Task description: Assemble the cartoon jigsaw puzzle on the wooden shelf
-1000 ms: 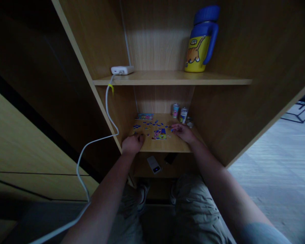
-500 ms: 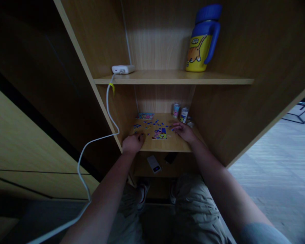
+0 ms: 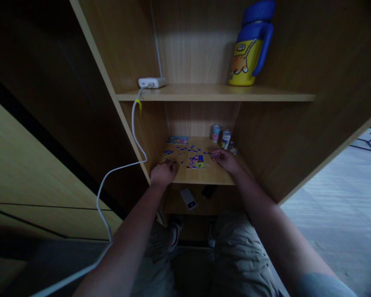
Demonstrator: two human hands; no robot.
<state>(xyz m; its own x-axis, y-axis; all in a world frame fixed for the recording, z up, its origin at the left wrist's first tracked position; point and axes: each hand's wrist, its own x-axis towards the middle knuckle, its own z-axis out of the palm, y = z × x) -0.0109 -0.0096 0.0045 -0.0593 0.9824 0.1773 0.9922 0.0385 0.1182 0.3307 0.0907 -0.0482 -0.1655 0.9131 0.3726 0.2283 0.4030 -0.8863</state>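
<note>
A partly joined jigsaw puzzle (image 3: 196,162), with blue, yellow and pink areas, lies near the front of the lower shelf. Behind it, loose puzzle pieces (image 3: 191,149), mostly blue, are scattered over the wood. My right hand (image 3: 226,160) is to the right of the joined part, its thumb and fingers closed on a small puzzle piece (image 3: 213,155). At the shelf's front left, my left hand (image 3: 163,173) rests with fingers curled; whatever it may hold is hidden.
A picture card (image 3: 178,140) lies at the back left. Small printed cans (image 3: 225,139) stand at the back right. On the shelf above are a white charger (image 3: 152,83) with a hanging cable (image 3: 102,194) and a blue-yellow mug (image 3: 245,57). A power bank (image 3: 188,199) lies below.
My right fingers have closed on a blue piece that lay beside them and drawn it slightly up off its spot. My left hand stays put. The view has shifted a little.
</note>
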